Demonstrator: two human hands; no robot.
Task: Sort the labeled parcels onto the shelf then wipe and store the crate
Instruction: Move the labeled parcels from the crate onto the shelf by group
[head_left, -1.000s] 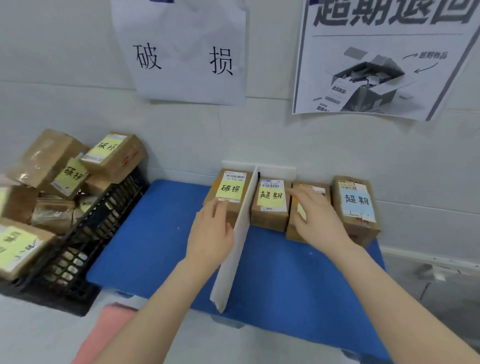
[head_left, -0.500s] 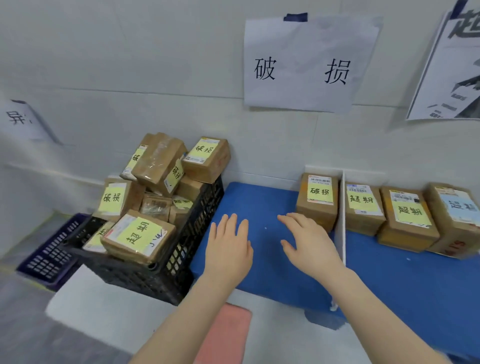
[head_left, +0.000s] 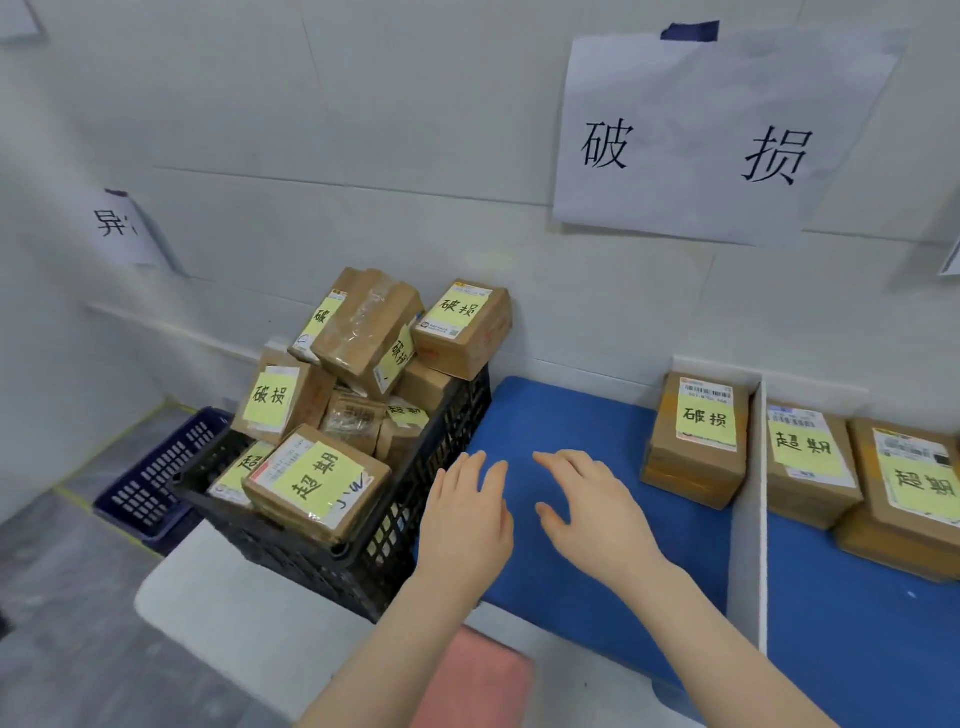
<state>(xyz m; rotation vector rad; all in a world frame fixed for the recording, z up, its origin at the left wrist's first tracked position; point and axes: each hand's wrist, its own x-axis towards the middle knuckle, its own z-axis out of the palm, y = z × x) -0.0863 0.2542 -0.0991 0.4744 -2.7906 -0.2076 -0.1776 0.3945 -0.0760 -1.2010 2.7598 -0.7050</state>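
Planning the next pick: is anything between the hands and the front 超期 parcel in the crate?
Nothing visible. The 超期 parcel lies uncovered on top in the crate; the left hand and right hand hover open beside it.

Brown cardboard parcels (head_left: 317, 483) carry pale yellow labels (head_left: 706, 418) with black handwritten characters. The crate (head_left: 322, 556) is black with a lattice of slots; the basket (head_left: 156, 478) is dark blue and perforated. The shelf (head_left: 582, 415) is bright blue, its divider (head_left: 748, 519) white. The cloth (head_left: 467, 680) is pink, the wall sign (head_left: 701, 78) white with black characters
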